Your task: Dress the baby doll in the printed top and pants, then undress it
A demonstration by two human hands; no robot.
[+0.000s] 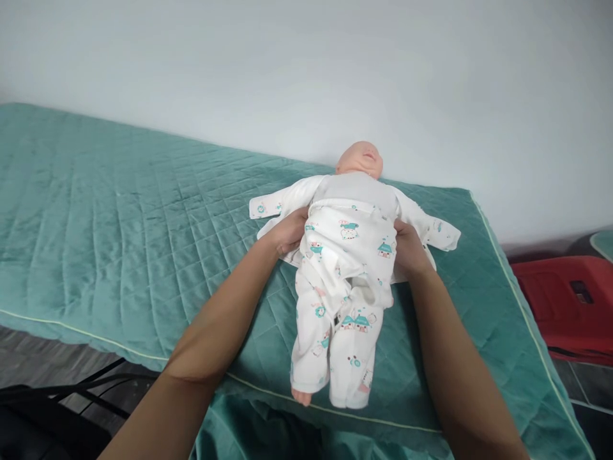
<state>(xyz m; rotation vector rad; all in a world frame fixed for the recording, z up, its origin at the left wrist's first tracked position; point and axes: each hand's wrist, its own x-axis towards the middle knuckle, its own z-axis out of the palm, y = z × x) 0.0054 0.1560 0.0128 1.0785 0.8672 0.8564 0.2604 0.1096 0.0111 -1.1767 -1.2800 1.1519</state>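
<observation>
A baby doll (360,158) lies on its back on the green quilted cover, head by the wall and feet towards me. It wears a white long-sleeved top (301,191), spread out at both sides, and printed white baby pants (347,239) pulled up high on its belly. At the doll's left-of-picture side, my left hand (292,231) is closed on the edge of the pants near the waistband. My right hand (410,249) grips the opposite side at about the same height. Some fingertips of both hands are hidden by the cloth. One bare foot (301,397) pokes out of a pant leg.
The green quilted cover (119,236) drapes over a bed against a pale wall (239,70). A red plastic case (569,306) is on the right beyond the bed's edge. Black tubular framing (71,386) stands at the lower left.
</observation>
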